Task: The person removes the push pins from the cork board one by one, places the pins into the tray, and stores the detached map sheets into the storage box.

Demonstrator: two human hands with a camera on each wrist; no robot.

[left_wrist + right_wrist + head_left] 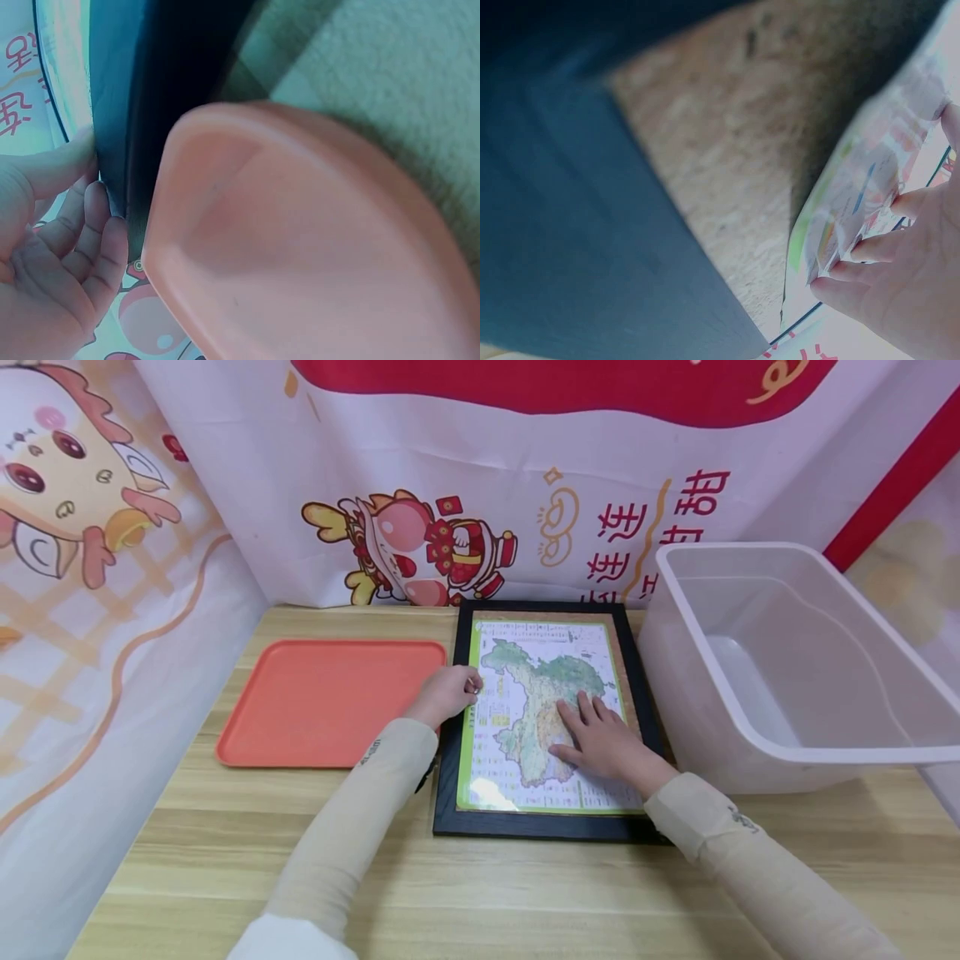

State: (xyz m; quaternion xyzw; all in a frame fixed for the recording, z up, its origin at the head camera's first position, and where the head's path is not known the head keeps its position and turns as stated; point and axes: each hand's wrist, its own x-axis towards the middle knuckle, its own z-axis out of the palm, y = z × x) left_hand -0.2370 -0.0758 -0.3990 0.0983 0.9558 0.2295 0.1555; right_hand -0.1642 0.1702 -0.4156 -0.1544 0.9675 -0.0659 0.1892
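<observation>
A map printed on a glossy sheet [540, 693] lies on a cork board [705, 150] inside a black frame [447, 777]. My left hand [448, 689] is at the sheet's left edge, its thumb and fingers pinched together with a small shiny thing between the tips; I cannot tell what that is. In the left wrist view the black frame [112, 97] partly hides those fingertips. Spread over the lower right of the map, my right hand [600, 739] presses it with straight fingers. The right wrist view has the sheet [855, 202] bowing up from the cork under these fingers.
An orange-red tray [322, 702] lies on the wooden table [225, 835], close along the frame's left side. A large white plastic bin [667, 677] stands right beside the frame on the right. Printed cloth [450, 452] hangs behind the table.
</observation>
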